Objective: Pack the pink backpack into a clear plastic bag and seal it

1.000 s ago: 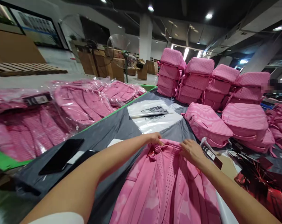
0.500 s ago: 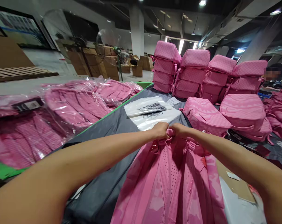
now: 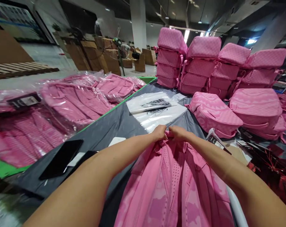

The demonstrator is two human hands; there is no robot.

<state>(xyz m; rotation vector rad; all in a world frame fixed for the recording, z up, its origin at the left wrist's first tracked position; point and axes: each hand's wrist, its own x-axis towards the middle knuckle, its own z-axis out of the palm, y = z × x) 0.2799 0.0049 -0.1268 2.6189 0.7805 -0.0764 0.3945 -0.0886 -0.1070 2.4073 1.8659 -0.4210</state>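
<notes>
A pink camouflage backpack (image 3: 157, 192) stands in front of me, its shoulder straps and perforated back panel facing me. My left hand (image 3: 160, 132) is closed on its top edge, near the carry loop. Close beside it, my right hand (image 3: 178, 133) grips the same top edge, fingers curled away from view. Just past my hands lie white plastic bags (image 3: 157, 110) with black printing on the dark table cover (image 3: 109, 129). The backpack's lower end runs out of view.
Bagged pink backpacks (image 3: 76, 101) fill the left side past a green edge. Stacked pink bags (image 3: 201, 63) stand at the back right, with looser backpacks (image 3: 216, 113) before them. A black phone (image 3: 62, 157) lies left; tags with red cords (image 3: 263, 151) lie right.
Both hands keep their grip on the backpack's top and have shifted slightly left. The view has moved, bringing the phone and the tags on the right into sight.
</notes>
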